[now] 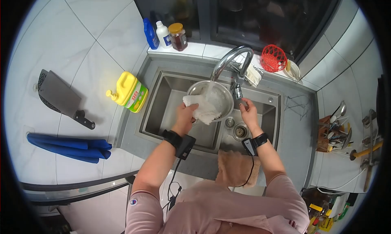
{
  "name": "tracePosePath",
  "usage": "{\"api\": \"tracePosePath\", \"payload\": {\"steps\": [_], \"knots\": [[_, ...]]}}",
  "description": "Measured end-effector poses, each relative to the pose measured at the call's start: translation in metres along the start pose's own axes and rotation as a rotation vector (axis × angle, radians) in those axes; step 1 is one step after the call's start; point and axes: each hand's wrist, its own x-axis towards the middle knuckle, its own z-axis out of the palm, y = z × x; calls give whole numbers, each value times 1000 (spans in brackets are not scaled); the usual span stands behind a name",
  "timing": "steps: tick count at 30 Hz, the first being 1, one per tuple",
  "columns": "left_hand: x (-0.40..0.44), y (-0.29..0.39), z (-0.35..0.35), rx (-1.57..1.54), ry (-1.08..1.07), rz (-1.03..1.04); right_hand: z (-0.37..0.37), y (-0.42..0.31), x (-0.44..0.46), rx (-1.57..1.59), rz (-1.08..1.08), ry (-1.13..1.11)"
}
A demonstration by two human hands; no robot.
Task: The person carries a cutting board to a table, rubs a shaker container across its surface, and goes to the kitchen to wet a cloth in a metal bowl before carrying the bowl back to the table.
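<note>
A white cloth (203, 107) hangs from my left hand (187, 113), whose fingers are closed on its left edge. Beneath the cloth a round steel bowl (191, 89) sits over the sink (163, 122), with wet or foamy water inside. Water appears to run into it from the curved chrome faucet (222, 62). On the right, my right hand (249, 111) is raised with its fingers partly apart and nothing in them. Its fingertips are just below the faucet's lever (238, 92); whether they touch it I cannot tell.
A yellow detergent jug (132, 93) stands left of the sink. Bottles (163, 34) and a lidded jar (178, 38) line the back ledge, with a red basket (273, 58) farther right. A cleaver (61, 95) hangs on the left wall. A brown towel (236, 168) drapes over the front edge.
</note>
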Motion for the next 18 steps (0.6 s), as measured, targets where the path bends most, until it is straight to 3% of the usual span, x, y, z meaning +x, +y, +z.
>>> {"api": "tracePosePath", "payload": {"steps": [5,7,10,13,15,17,18], "knots": [[25,-30,-14,-23,-1,18,1,5,41,122,-188,103],[16,-36,-18,-81,-33,55,-3,-6,60,317,-126,13],[-13,-37,-39,-125,-53,50,-3,-27,48,175,-68,9],[-59,-31,-70,-100,-5,81,8,-3,12,60,-353,266],[-98,-30,-98,-84,57,95,-1,4,-3,228,-14,190],[-146,-33,-134,-78,138,81,-3,33,4,211,70,15],[-168,-42,-155,-1,247,64,8,17,-7,227,1,-107]]}}
